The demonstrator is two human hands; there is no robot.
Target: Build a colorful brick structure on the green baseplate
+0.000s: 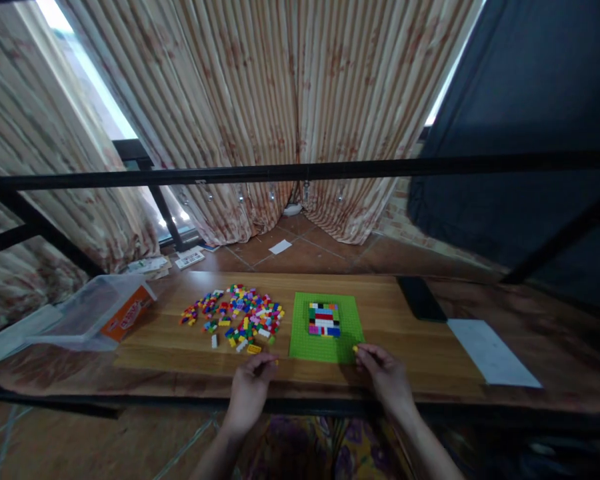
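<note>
A green baseplate (303, 343) lies flat on the wooden board, carrying a roughly square block of many-coloured toy bricks (324, 319). My right hand (383, 373) is at the plate's near right corner, thumb and finger pinched on a small yellow brick (355, 348). My left hand (253, 383) is left of the plate, near the board's front edge. Its fingers are closed on a tiny yellow-orange brick (277, 362), mostly hidden by the fingertips. Just beyond that hand lies a larger yellow brick (254, 349), at the near edge of a loose pile of coloured bricks (245, 310).
A clear plastic box (87, 313) with an orange label stands at the left. On the right are a dark phone (421, 299) and a white paper sheet (493, 352). A black metal rail (280, 175) runs across beyond the wooden board (180, 350), before the curtains.
</note>
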